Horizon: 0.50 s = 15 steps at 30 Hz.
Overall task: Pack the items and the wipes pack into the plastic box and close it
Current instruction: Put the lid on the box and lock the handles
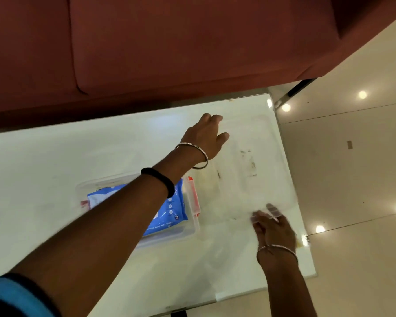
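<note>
The left hand reaches far across the worktop, fingers loosely spread and holding nothing that can be made out, its forearm crossing over the plastic box and hiding much of it. The right hand sits near the worktop's right edge, fingers curled on the near edge of a clear lid; the lid is so transparent and motion-blurred that its outline is barely readable, and whether the grip is firm cannot be told.

Behind the worktop runs a dark red sofa, filling the upper part of the view. To the right lies a glossy pale floor with round light reflections.

The plastic box stands open on the worktop, left of the lid and well apart from the right hand. Inside it lies the blue wipes pack, flat, its left half covered by the forearm. A red latch shows on the box's right end; other contents cannot be made out.

A black band and a thin metal bangle circle the left wrist, and another bangle the right.
</note>
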### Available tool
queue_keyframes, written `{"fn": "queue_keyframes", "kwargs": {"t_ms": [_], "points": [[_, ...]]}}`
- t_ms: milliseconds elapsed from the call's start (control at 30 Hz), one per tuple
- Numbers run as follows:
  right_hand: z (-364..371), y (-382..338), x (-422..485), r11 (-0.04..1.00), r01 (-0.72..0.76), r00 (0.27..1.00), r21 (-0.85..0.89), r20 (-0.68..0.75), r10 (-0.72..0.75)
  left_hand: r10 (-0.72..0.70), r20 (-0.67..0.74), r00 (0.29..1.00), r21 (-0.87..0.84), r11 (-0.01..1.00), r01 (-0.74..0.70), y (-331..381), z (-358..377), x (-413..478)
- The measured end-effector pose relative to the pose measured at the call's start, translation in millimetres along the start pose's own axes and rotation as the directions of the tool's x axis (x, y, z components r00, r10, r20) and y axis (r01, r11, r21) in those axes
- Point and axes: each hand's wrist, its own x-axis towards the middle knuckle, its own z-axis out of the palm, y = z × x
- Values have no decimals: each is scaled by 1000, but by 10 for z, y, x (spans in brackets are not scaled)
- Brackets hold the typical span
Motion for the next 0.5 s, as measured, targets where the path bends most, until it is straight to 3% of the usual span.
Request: {"fn": "queue_keyframes", "kwargs": {"t_ms": [67,167,233,300,367,500], "points": [[-79,-69,-58,985,169,986,-27,22,-168,-23,-60,998,-242,970,8,9,-130,-174],[-106,-185,-183,881,443,896,-164,53,-441,-161,-92,983,-576,814,79,-127,-340,-482],[-32,-258,-276,778,576,815,-252,104,-570,-292,-1,956,-743,640,195,-284,-456,-694],[105,-295,-383,687,671,739,-278,188,-646,-356,83,931,-884,404,234,-467,-532,-942],[267,-297,-502,665,717,697,-210,249,-673,-407,117,906,-956,202,214,-645,-621,-1216],[486,-249,-702,663,744,642,-75,354,-680,-463,227,857,-971,-46,233,-1020,-766,-1718]]}}
